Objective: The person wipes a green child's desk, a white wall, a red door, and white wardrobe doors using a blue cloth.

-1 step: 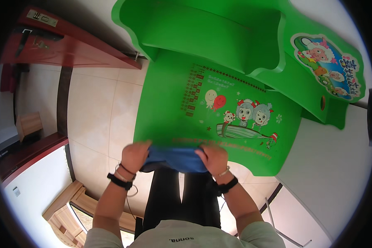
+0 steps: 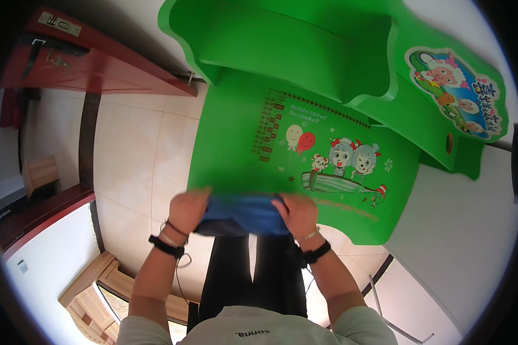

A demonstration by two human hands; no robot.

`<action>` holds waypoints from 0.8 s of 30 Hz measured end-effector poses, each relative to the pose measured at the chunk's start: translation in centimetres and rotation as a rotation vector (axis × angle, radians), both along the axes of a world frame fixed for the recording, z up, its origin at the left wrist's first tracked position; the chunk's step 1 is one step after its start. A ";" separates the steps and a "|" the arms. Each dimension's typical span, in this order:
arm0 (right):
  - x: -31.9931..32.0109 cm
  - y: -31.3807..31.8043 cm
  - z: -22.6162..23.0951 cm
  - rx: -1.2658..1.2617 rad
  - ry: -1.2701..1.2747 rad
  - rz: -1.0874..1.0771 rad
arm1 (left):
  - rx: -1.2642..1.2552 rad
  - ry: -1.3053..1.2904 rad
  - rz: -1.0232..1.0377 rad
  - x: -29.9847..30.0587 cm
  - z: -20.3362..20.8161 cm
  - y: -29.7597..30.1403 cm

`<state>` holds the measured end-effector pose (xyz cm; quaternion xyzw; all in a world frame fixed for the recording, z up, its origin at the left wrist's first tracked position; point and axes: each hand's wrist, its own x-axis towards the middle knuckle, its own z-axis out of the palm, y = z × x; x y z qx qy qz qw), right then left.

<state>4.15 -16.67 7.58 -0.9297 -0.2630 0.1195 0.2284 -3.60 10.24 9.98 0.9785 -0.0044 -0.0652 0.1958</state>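
A blue piece of cloth (image 2: 244, 214) with a darker patch along its lower left is stretched between my two hands, just in front of the near edge of the green desk (image 2: 230, 138). My left hand (image 2: 189, 211) grips its left end, with the fingertips blurred. At the other end, my right hand (image 2: 299, 215) is closed on the cloth, thumb lying on top. Motion smears the cloth, so what kind of article it is cannot be made out. Both wrists wear dark straps.
Shelves (image 2: 276, 49) rise at the back of the desk, whose top carries printed cartoon figures (image 2: 351, 158). A red door (image 2: 109, 63) stands open at the far left. Tiled floor (image 2: 126, 149) lies left of the desk. A wooden piece of furniture (image 2: 92, 282) sits at the lower left.
Both hands have shifted very slightly away from me. The cloth between them has risen a little and looks flatter, now covering more of the desk's front edge.
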 end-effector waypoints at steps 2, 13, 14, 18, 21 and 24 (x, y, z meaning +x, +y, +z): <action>1.9 1.9 -1.3 -0.018 -0.138 -0.060 | 0.142 0.198 0.067 2.6 -1.0 0.6; -3.9 3.3 -3.7 -0.244 -0.165 0.007 | 0.201 0.025 -0.034 -3.0 -6.9 -3.6; -4.9 2.5 -3.7 -0.246 -0.126 0.032 | 0.192 0.049 -0.036 -4.8 -7.1 -3.9; -3.8 3.0 -3.3 -0.237 -0.091 0.032 | 0.141 0.131 -0.043 -5.0 -7.0 -3.6; 1.0 5.5 -3.6 -0.206 -0.159 0.012 | 0.128 0.091 0.022 0.2 -6.6 -2.2; 3.2 6.5 -3.6 -0.173 -0.281 0.019 | 0.151 0.015 0.054 1.6 -6.7 -1.6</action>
